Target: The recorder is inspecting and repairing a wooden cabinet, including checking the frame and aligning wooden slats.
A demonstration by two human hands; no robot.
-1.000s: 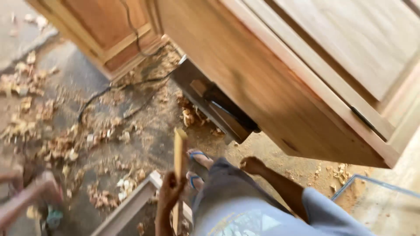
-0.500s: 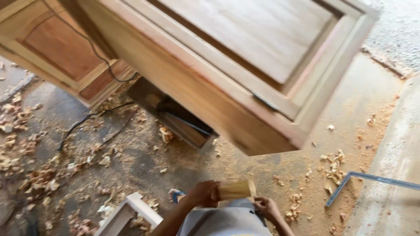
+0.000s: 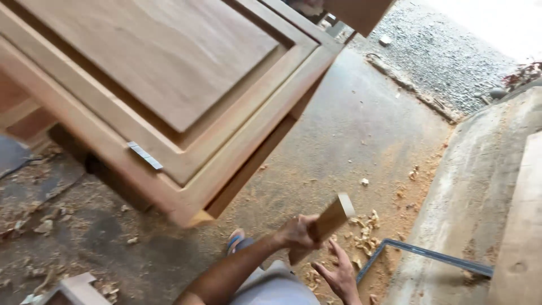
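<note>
Down near the lower middle of the view, the left hand point(image 3: 298, 232) is wrapped around a short wooden block point(image 3: 327, 222), its grip closed about the lower part so that the pale, cut end points up and to the right. Just below it the right hand point(image 3: 339, 272) is spread open, fingers point(image 3: 340, 251) splayed and holding nothing, close under the block but apart from it as far as can be told. Both hands hover above a concrete floor point(image 3: 350, 147) dusted with sawdust, with a small heap of wood shavings point(image 3: 364, 229) lying just to the right of them. A metal square point(image 3: 429, 257) (dark, with a long straight blade) lies on the floor to the right of the shavings, beside a raised concrete ledge point(image 3: 480, 169). Filling the upper left is a large panelled wooden door point(image 3: 164, 73), pale and unfinished, with a small metal hinge point(image 3: 145, 155) set into its near edge. A blue sandal point(image 3: 235, 239) shows beneath the left forearm.
</note>
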